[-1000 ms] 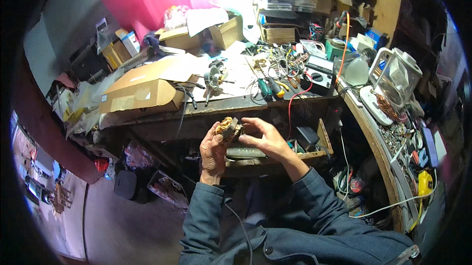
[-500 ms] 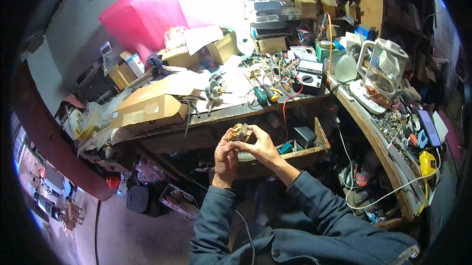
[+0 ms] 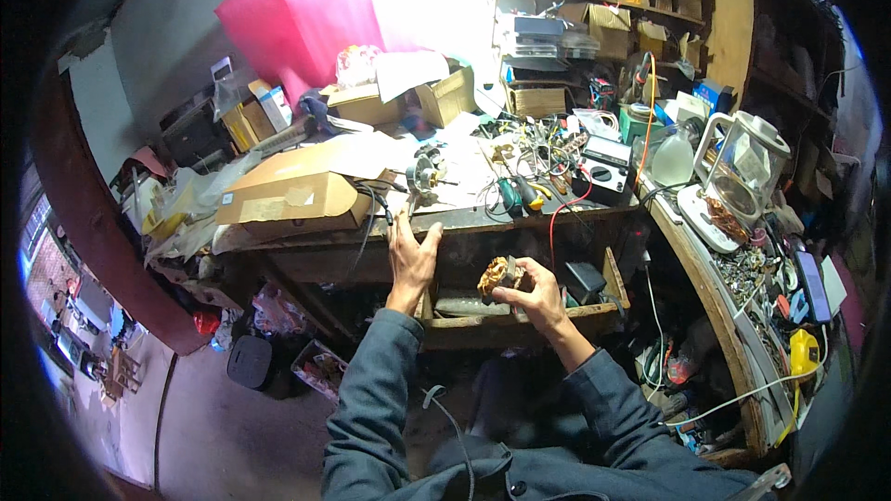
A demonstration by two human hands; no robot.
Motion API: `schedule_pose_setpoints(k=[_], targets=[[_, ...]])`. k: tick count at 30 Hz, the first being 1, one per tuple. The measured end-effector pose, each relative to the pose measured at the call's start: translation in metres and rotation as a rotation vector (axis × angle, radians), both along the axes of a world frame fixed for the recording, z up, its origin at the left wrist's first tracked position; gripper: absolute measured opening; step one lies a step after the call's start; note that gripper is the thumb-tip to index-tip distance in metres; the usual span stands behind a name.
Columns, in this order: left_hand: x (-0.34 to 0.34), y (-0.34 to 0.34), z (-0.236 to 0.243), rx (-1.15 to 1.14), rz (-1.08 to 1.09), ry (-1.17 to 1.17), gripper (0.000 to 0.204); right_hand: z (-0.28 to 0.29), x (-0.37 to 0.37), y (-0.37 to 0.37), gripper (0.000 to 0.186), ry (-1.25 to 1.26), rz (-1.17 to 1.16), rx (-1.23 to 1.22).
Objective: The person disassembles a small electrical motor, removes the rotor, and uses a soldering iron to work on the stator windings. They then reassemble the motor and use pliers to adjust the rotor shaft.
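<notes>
Copper-coloured windings show on the small motor part [image 3: 497,275] pinched in the fingers of my right hand [image 3: 531,295], which closes around its right side, thumb low and fingertips on top. It sits at the left end of that hand, held in the air above the open wooden drawer [image 3: 520,320] under the workbench edge [image 3: 483,219]. My left hand [image 3: 410,258] is apart from it, to its left and a little higher, raised with fingers spread and holding nothing, its fingertips near the bench edge. Above that hand, on the bench top, stands a small electric motor [image 3: 425,172] beside a flat cardboard box [image 3: 295,196]. Further right lie green-handled screwdrivers [image 3: 512,195] and a dark multimeter [image 3: 605,167] with a red lead hanging down. On the side bench at my right stands a clear kettle [image 3: 747,167].
</notes>
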State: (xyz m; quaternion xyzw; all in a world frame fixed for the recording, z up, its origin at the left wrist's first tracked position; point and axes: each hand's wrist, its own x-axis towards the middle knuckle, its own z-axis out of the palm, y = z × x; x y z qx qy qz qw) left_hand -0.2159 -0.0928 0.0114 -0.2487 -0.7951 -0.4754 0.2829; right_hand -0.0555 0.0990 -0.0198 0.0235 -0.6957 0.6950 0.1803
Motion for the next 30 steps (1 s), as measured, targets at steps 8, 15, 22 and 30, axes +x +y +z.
schedule_pose_setpoints(k=[8,15,22,30], targets=[[-0.103,0.011,-0.011,0.213,-0.118,-0.114,0.034,-0.004,-0.003,-0.002,0.050,0.024,-0.030,0.142],[-0.146,0.009,-0.017,0.149,-0.075,-0.064,0.044,-0.001,-0.004,-0.006,0.051,0.061,-0.028,0.233],[-0.124,0.014,0.008,-0.016,0.041,-0.160,0.041,0.000,-0.005,-0.002,0.055,0.041,-0.051,0.265],[-0.130,0.016,-0.001,0.154,0.091,-0.166,0.040,-0.004,-0.010,-0.006,0.054,0.093,-0.071,0.287]])
